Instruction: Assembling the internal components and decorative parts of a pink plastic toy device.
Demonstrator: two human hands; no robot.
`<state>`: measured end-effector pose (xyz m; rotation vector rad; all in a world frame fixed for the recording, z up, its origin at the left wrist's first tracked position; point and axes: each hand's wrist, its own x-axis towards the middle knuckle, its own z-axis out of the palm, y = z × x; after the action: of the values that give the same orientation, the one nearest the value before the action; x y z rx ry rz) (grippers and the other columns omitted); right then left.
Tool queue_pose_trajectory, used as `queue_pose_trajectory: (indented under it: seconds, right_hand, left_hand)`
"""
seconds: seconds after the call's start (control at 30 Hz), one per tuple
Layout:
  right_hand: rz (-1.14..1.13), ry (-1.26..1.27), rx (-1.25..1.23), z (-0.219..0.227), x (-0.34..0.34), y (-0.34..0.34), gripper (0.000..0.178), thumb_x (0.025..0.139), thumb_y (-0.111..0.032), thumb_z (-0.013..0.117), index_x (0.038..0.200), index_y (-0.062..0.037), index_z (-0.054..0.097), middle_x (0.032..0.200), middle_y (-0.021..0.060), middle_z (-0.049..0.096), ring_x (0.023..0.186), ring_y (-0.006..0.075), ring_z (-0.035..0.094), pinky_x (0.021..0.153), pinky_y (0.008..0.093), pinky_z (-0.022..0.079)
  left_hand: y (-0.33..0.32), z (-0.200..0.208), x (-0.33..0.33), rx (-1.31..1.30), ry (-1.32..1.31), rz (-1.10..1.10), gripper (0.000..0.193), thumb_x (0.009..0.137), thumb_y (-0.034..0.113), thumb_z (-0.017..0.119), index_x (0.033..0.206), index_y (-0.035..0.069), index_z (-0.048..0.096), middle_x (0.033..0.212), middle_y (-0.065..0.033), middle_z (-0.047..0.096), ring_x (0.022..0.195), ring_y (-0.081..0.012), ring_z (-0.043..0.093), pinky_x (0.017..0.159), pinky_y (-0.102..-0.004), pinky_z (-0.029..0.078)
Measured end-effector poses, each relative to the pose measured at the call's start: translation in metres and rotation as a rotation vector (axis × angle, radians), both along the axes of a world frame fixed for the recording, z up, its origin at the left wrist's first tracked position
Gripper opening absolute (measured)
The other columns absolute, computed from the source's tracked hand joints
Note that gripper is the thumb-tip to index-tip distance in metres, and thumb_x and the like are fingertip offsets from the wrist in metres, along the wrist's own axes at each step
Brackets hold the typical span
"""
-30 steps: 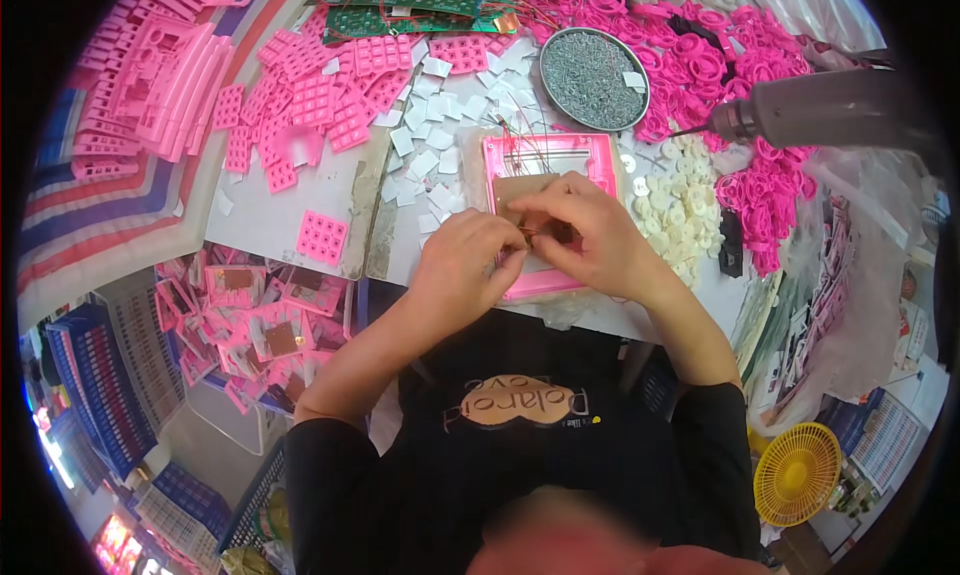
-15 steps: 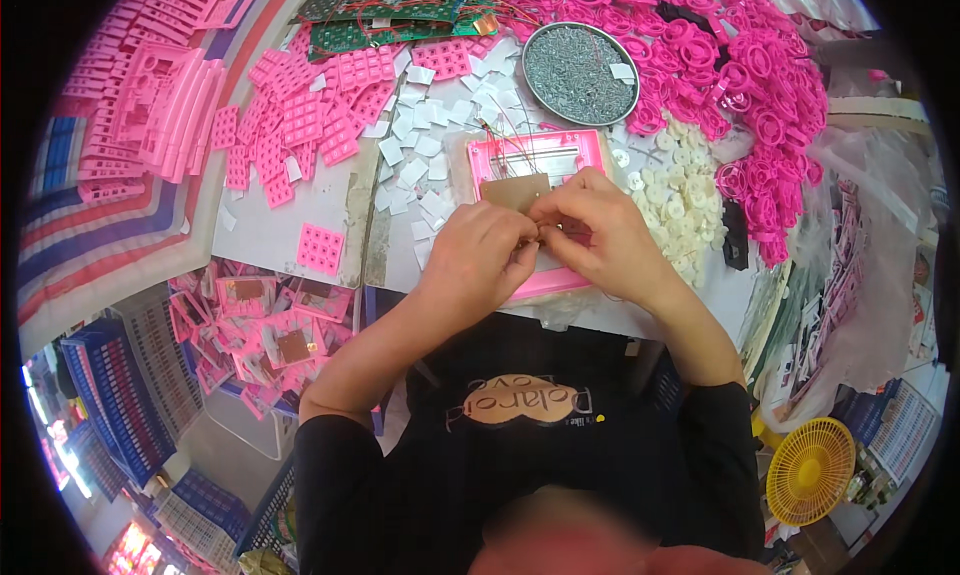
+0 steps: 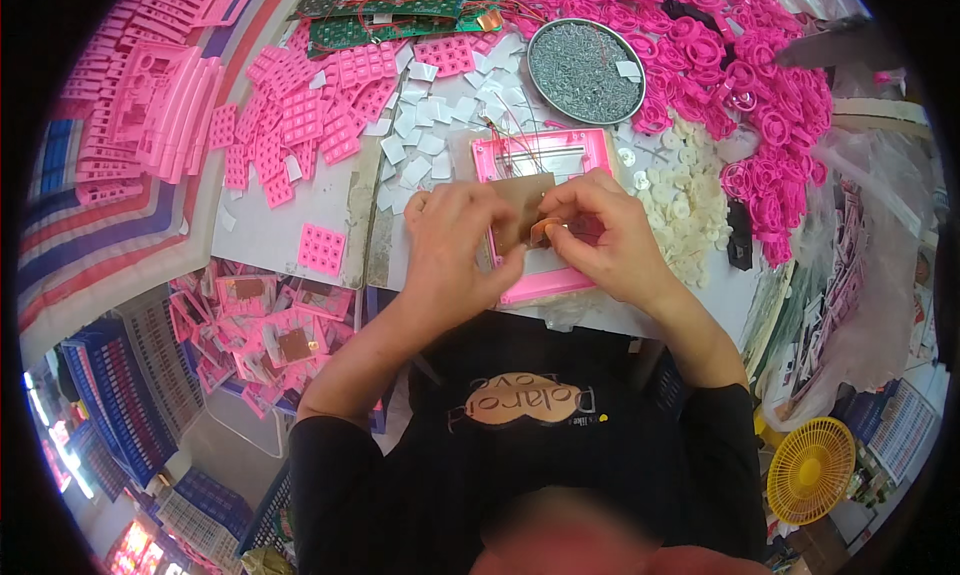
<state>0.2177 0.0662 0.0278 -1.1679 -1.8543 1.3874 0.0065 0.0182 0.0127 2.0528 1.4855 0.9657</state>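
Observation:
On the table before me lies a pink plastic casing. A brown circuit board rests over it, with thin wires rising behind. My right hand pinches a small orange flat strip between thumb and fingertips, just beside the board. My left hand is over the casing's left side, its fingers apart and curved, with nothing visible in them. The fingers partly hide the casing and the board's lower part.
A round metal bowl of small screws stands behind the casing. White squares and pink keypads are spread to the left, below green circuit boards. White round pieces and pink rings are heaped at right.
My left hand has drawn back leftward from the right fingertips, and its fingers have spread. The right hand stays nearly in place, and the orange strip now shows.

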Motion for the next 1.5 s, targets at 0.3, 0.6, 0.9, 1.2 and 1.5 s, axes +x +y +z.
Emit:
queue_pose_trajectory:
  seconds: [0.3, 0.6, 0.9, 1.2, 1.5]
  right_hand:
    - [0.016, 0.018, 0.027, -0.002, -0.002, -0.004, 0.022, 0.084, -0.002, 0.070, 0.106, -0.0049, 0.068, 0.099, 0.0084, 0.059, 0.080, 0.0138, 0.063, 0.066, 0.0252, 0.054]
    - [0.000, -0.002, 0.058, -0.006, -0.002, -0.005, 0.021, 0.082, -0.005, 0.072, 0.102, -0.0074, 0.067, 0.084, 0.0047, 0.062, 0.077, 0.0149, 0.058, 0.063, 0.0271, 0.050]
    - [0.049, -0.079, 0.407, -0.008, -0.009, -0.007, 0.016, 0.077, -0.002, 0.073, 0.092, -0.0063, 0.069, 0.081, 0.0061, 0.063, 0.084, 0.0247, 0.058, 0.064, 0.0360, 0.049]
    - [0.052, -0.131, 0.495, -0.003, -0.007, -0.011, 0.019, 0.076, -0.002, 0.074, 0.094, -0.0065, 0.069, 0.090, 0.0071, 0.067, 0.085, 0.0267, 0.058, 0.068, 0.0360, 0.050]
    - [0.005, -0.076, 0.635, -0.011, -0.006, -0.030, 0.028, 0.077, 0.000, 0.076, 0.104, -0.0027, 0.069, 0.098, 0.0110, 0.071, 0.079, 0.0265, 0.064, 0.065, 0.0351, 0.053]
  left_hand:
    - [-0.012, -0.007, 0.008, -0.023, -0.048, -0.004, 0.017, 0.072, 0.010, 0.077, 0.085, 0.014, 0.067, 0.095, 0.0001, 0.059, 0.094, -0.0216, 0.055, 0.087, -0.0412, 0.031]
    - [-0.013, -0.006, 0.011, 0.012, -0.046, 0.027, 0.019, 0.072, 0.004, 0.076, 0.086, 0.013, 0.067, 0.095, -0.0002, 0.061, 0.091, -0.0209, 0.056, 0.086, -0.0399, 0.032]
    - [-0.014, -0.008, 0.011, -0.037, -0.113, 0.019, 0.017, 0.073, 0.007, 0.075, 0.087, 0.013, 0.067, 0.094, 0.0006, 0.061, 0.093, -0.0210, 0.056, 0.085, -0.0406, 0.032]
    - [-0.014, -0.005, 0.012, -0.052, -0.097, -0.003, 0.016, 0.074, 0.006, 0.075, 0.086, 0.012, 0.067, 0.093, -0.0009, 0.060, 0.092, -0.0207, 0.056, 0.085, -0.0395, 0.032]
    - [-0.015, -0.003, 0.016, -0.095, -0.220, 0.030, 0.010, 0.080, 0.005, 0.075, 0.085, 0.010, 0.067, 0.091, -0.0036, 0.060, 0.090, -0.0229, 0.058, 0.085, -0.0371, 0.036]
